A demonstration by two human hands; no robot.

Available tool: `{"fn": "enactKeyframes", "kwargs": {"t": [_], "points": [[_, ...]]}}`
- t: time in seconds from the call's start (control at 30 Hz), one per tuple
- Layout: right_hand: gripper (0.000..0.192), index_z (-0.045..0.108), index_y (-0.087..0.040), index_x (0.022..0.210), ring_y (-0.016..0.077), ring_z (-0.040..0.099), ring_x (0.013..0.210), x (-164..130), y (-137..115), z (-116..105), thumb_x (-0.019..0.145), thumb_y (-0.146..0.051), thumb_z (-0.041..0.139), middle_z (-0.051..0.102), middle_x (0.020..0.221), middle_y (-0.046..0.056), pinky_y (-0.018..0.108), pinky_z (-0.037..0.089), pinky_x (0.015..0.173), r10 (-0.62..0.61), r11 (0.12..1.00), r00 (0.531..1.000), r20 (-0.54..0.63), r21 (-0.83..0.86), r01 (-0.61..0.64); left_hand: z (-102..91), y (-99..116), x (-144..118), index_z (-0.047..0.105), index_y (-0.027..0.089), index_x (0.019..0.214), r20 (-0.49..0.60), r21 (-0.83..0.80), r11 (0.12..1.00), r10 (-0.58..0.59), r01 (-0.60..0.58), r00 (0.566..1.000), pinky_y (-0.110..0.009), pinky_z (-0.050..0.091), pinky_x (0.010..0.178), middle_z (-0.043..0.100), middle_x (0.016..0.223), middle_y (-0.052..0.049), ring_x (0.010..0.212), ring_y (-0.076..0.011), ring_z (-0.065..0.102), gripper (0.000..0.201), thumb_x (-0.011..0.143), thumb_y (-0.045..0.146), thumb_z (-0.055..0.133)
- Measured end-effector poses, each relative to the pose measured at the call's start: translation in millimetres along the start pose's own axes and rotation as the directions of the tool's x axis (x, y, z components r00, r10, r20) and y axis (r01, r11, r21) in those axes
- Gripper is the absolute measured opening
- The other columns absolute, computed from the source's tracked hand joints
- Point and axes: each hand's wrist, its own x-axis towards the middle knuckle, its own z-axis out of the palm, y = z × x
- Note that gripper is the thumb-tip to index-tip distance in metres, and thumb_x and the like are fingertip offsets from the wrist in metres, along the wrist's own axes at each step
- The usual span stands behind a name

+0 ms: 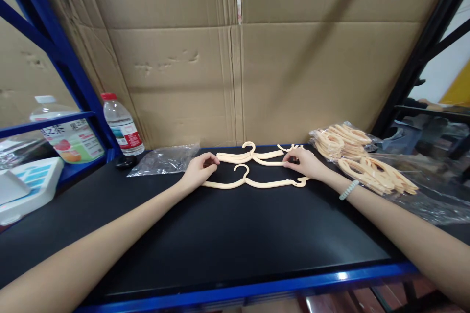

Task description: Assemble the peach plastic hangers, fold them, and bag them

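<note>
Two cream plastic clothes hangers lie one behind the other on the black table (235, 234). My left hand (200, 172) is closed, with thumb and fingertips at the left end of the rear clothes hanger (235, 158). Under that same hand, the left tip of the front clothes hanger (266, 185) is hidden. My right hand (304, 162) pinches the right end of the rear hanger's lower arm. That hanger shows two arms on its right side, spread slightly apart. Small cream hooked pieces (290, 147) show just behind my right fingers.
Bagged cream hangers (340, 141) and more hangers (378, 175) on clear plastic are at right. An empty clear bag (165, 159), a red-capped water bottle (123, 124) and a white-and-blue plastic object (31, 188) are at left. Cardboard (176, 73) walls the back.
</note>
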Motion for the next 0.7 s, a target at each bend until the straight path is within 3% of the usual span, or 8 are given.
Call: {"fn": "enactKeyframes", "kwargs": {"t": [0.17,0.33,0.5,0.7], "points": [[0.014,0.056,-0.019,0.070,0.0134,0.054,0.057,-2,1,3,0.074,-0.031,0.061,0.057,0.061,-0.001,0.027,0.043,0.058,0.088,0.974,0.996,-0.021,0.214,-0.081,-1.4,4,-5,0.058,0.017,0.080,-0.053,0.066,0.995,0.077,-0.073,0.996,-0.034,0.048,0.074,0.061,0.078,-0.002,0.076,-0.0186,0.059,0.013,0.072,0.023,0.051],[0.030,0.054,-0.019,0.064,0.0145,0.058,0.059,-2,2,6,0.064,-0.043,0.071,0.059,0.062,0.000,0.030,0.049,0.059,0.157,0.869,0.987,-0.028,0.479,-0.125,-0.3,8,-8,0.056,0.018,0.088,-0.097,0.114,0.982,0.159,-0.148,0.982,-0.036,0.049,0.078,0.061,0.089,-0.004,0.081,-0.0182,0.058,0.013,0.076,0.022,0.050],[0.038,0.053,-0.019,0.063,0.0144,0.058,0.057,-5,-2,-2,0.059,-0.050,0.076,0.061,0.063,0.001,0.031,0.051,0.058,0.262,0.777,0.961,-0.090,0.610,-0.155,1.0,8,-10,0.055,0.019,0.098,-0.140,0.189,0.961,0.231,-0.203,0.963,-0.040,0.046,0.085,0.060,0.102,-0.007,0.095,-0.0217,0.056,0.020,0.079,0.022,0.053],[0.043,0.053,-0.019,0.062,0.0148,0.058,0.056,-9,-17,-11,0.057,-0.054,0.077,0.062,0.062,0.002,0.032,0.052,0.058,0.258,0.742,0.962,-0.091,0.656,-0.137,2.2,12,-13,0.050,0.021,0.115,-0.154,0.243,0.924,0.338,-0.296,0.928,-0.038,0.047,0.087,0.058,0.114,-0.009,0.102,-0.0211,0.056,0.029,0.086,0.024,0.052]]}}
